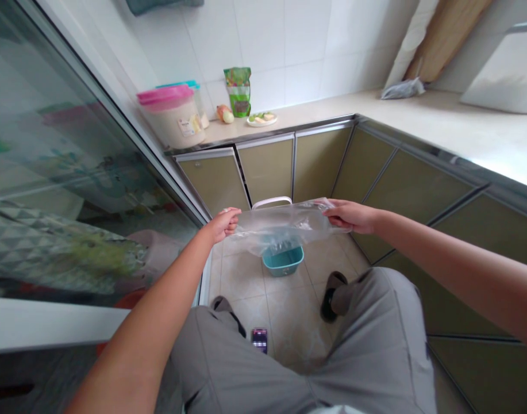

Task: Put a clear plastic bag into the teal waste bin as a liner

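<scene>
A clear plastic bag [284,221] is stretched sideways between both hands, above the floor. My left hand [225,223] is closed on its left end, the fingers curled tight. Its right end is pinched by my right hand [348,216], thumb against fingers. Below and partly behind the film stands a small teal bin [284,263] on the tiles, its far side blurred by the plastic. A pale curved handle or rim [272,201] shows just above the bag's upper edge; what it belongs to is hidden.
Low cabinets [267,167] run along the back and right. On the counter are a pink-lidded tub [177,118], a green pouch [238,95], an onion [226,115] and a plate of cut food [262,119]. A phone [259,340] lies between my feet. A glass door [95,172] stands left.
</scene>
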### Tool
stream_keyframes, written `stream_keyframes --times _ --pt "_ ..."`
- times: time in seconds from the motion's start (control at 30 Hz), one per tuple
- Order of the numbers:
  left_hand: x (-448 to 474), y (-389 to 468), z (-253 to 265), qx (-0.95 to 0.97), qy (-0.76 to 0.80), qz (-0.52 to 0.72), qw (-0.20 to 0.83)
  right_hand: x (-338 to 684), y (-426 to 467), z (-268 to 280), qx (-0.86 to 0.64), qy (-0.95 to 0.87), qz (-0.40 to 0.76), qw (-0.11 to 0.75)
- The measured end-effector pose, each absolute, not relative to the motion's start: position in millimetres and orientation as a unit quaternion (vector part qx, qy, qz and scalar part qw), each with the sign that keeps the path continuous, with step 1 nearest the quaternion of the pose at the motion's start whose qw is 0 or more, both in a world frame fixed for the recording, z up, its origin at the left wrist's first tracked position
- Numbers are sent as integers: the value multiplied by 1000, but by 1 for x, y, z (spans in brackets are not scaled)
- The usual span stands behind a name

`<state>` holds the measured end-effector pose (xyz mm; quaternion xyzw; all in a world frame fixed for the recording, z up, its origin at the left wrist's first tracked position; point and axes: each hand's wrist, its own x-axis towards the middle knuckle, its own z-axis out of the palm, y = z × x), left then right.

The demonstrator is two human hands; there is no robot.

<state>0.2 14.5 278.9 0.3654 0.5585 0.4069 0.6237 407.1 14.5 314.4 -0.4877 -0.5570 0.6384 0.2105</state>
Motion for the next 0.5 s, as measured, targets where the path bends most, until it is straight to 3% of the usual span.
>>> stream_keyframes --times 0.2,0.5 --pt "-12 17 262 300 595 373 645 409 13 296 -508 -534 645 202" --pt "-29 19 263 260 556 437 657 403 22 282 -544 -506 634 217"
